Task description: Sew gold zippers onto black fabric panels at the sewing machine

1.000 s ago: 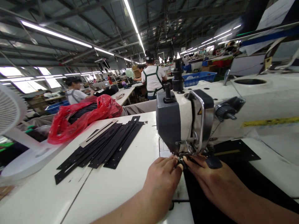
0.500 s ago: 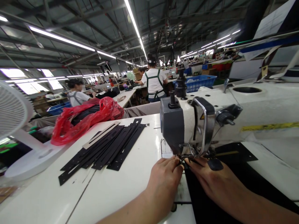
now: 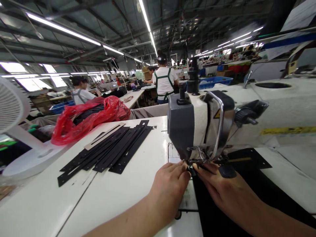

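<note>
For this bit, it's all about those fingertips imo. Left hand [image 3: 170, 187] has its fingers curled and nearly closed, thumb tucked in by the index, right under the head of the sewing machine [image 3: 181, 121]. Can't tell if it's actually pinching an edge. Right hand [image 3: 227, 191] lies flatter, fingers stretched forward over the black material [image 3: 212, 214]; its grip is hidden too. Best bet: light, even pressure from both sides, guide rather than shove, and mind the fingertips, they're awfully near where the needle should be. A hard pull from either hand could skew the line.

The black material sits on the worktop [image 3: 118, 204] between and beneath the hands, running toward the wearer and out past the right forearm. It looks dark, matte and flat; most of its outline is covered. Just beyond the right hand there's a black slotted piece [image 3: 261, 159] with small holes near its end; can't tell whether they're joined. Well left of the left hand, black strips [image 3: 116, 148] lie fanned out.
</note>
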Demonstrator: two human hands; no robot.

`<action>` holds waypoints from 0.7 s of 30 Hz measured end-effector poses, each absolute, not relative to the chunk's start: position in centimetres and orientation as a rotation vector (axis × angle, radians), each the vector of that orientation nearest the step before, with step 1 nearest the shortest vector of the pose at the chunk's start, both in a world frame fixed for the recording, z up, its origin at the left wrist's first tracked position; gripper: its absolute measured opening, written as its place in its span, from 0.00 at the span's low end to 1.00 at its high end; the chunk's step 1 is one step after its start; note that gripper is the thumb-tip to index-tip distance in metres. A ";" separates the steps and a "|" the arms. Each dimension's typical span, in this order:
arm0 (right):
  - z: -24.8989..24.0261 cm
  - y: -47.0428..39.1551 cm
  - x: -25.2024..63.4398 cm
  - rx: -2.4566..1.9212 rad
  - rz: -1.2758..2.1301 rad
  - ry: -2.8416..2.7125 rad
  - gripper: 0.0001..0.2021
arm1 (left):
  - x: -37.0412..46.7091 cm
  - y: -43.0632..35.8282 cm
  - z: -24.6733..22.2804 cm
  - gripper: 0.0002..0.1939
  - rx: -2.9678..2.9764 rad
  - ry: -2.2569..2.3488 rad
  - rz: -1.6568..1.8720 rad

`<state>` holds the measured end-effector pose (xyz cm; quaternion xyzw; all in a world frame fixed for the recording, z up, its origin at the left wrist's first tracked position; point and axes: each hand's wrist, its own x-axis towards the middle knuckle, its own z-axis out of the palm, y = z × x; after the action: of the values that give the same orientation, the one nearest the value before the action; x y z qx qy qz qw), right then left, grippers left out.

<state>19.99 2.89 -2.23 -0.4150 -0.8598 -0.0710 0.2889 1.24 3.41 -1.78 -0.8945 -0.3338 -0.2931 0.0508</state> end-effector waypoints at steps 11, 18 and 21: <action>-2.9 3.2 20.0 -1.115 -0.393 -2.230 0.11 | 1.2 3.6 -2.2 0.06 -2.760 -1.143 -0.950; -3.6 -0.3 21.5 -1.242 -0.684 -2.290 0.32 | 0.4 0.1 -1.1 0.13 -2.787 -1.479 -1.012; -3.4 -4.4 22.0 -1.256 -0.724 -2.346 0.35 | 0.5 -2.6 -0.4 0.18 -2.799 -1.569 -0.886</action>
<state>22.03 -4.43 -3.40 -0.4471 -0.8350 -0.2577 0.1908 0.48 -2.61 -0.42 -0.8371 -0.4693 -0.2651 -0.0935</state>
